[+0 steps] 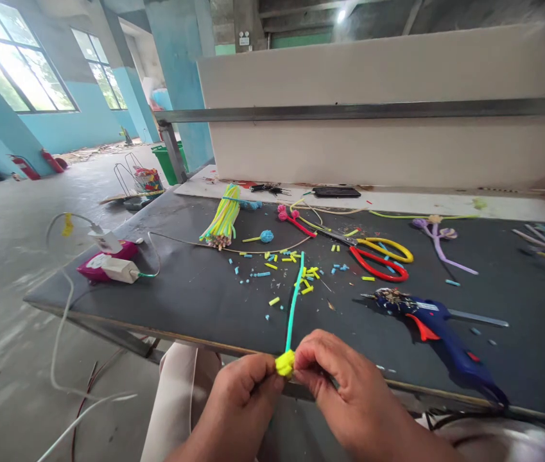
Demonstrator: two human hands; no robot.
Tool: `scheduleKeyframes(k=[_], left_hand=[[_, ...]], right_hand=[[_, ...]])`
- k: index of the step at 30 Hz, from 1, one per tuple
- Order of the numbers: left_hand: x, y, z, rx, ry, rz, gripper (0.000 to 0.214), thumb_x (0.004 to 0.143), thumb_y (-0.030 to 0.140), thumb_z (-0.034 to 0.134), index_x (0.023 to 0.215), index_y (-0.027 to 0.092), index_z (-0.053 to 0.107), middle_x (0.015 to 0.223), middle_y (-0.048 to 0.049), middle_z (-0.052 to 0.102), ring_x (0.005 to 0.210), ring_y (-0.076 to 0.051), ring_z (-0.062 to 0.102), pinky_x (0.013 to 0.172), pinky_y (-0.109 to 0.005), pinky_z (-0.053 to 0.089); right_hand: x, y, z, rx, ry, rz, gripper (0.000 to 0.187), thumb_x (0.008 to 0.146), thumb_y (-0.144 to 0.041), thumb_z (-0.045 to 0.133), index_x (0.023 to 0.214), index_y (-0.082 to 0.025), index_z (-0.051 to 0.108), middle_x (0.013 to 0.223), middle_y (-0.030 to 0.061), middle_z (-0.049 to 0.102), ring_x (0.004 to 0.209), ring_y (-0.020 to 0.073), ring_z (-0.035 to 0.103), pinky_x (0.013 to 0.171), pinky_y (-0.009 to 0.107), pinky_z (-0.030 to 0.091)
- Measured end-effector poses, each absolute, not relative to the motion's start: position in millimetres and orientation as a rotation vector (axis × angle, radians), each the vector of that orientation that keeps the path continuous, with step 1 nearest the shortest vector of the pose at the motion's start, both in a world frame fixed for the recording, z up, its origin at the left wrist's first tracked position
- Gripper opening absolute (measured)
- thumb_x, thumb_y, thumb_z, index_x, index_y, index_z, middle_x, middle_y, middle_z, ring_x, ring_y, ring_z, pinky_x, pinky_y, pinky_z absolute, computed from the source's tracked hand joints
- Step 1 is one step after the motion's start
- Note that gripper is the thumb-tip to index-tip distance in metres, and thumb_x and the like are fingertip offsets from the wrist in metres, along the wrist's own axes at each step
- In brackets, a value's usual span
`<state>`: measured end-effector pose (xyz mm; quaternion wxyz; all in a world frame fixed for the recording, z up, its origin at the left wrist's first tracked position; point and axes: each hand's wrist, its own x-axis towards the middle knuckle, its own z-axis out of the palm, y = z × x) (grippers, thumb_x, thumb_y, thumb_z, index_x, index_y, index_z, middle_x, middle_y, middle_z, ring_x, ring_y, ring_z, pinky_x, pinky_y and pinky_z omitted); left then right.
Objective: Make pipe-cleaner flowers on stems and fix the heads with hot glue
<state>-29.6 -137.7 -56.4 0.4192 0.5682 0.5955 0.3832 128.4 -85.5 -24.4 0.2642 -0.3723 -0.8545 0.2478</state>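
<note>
At the table's front edge I hold a small yellow pipe-cleaner ball (284, 363) between both hands. My left hand (248, 391) pinches its left side between thumb and fingers. On the other side the fingertips of my right hand (337, 378) press together against it. A turquoise pipe-cleaner stem (294, 305) runs from the ball away over the tabletop. Short yellow and blue cut pieces (307, 282) lie scattered around the stem's far end. A blue pipe-cleaner ball (266, 237) on a yellow stem lies beyond them.
A blue glue gun (438, 327) lies at right, with red-and-yellow-handled scissors (378, 256) behind it. A pipe-cleaner bundle (221, 218) and a purple pipe-cleaner piece (438, 240) lie farther back. At left are a magenta power strip (108, 262) with plugs and a trailing cable (66, 308).
</note>
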Motion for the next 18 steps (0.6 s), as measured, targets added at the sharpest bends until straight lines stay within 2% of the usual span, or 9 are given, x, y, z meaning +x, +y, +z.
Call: scheduleKeyframes(k=[6, 11, 14, 18], left_hand=[[-27.6, -137.0, -57.1, 1.501, 1.494, 1.097, 0.027, 0.082, 0.024, 0.049, 0.056, 0.017, 0.050, 0.055, 0.0022, 0.045, 0.055, -0.011, 0.040, 0.052, -0.019, 0.033], [-28.3, -136.7, -57.9, 1.460, 1.493, 1.076, 0.027, 0.082, 0.025, 0.048, 0.057, 0.016, 0.050, 0.057, 0.0019, 0.044, 0.057, -0.011, 0.038, 0.053, -0.020, 0.033], [-29.9, -137.0, -56.9, 1.293, 1.421, 1.045, 0.028, 0.081, 0.031, 0.052, 0.058, 0.016, 0.052, 0.057, 0.0031, 0.039, 0.057, -0.010, 0.035, 0.052, -0.020, 0.030], [-31.6, -138.2, -50.9, 1.054, 1.293, 1.021, 0.034, 0.077, 0.047, 0.059, 0.063, 0.016, 0.055, 0.055, 0.0052, 0.036, 0.053, -0.008, 0.030, 0.048, -0.020, 0.026]], right_hand=[[126.1, -87.4, -26.6, -1.053, -2.248, 0.752, 0.020, 0.074, -0.004, 0.049, 0.064, -0.021, 0.049, 0.064, -0.0037, 0.055, 0.057, 0.0108, 0.052, 0.052, 0.020, 0.042], [125.9, -87.0, -24.8, -1.078, -2.242, 0.823, 0.019, 0.073, -0.003, 0.053, 0.064, -0.020, 0.052, 0.065, -0.0032, 0.057, 0.060, 0.0110, 0.054, 0.054, 0.020, 0.042], [128.3, -82.1, -15.5, -1.076, -2.205, 0.893, 0.015, 0.077, -0.010, 0.055, 0.067, -0.021, 0.058, 0.066, -0.0026, 0.059, 0.060, 0.0115, 0.056, 0.054, 0.021, 0.044], [131.9, -74.9, -3.5, -1.093, -2.123, 0.784, 0.014, 0.080, -0.015, 0.053, 0.069, -0.021, 0.059, 0.065, -0.0021, 0.059, 0.059, 0.0124, 0.056, 0.054, 0.023, 0.044]])
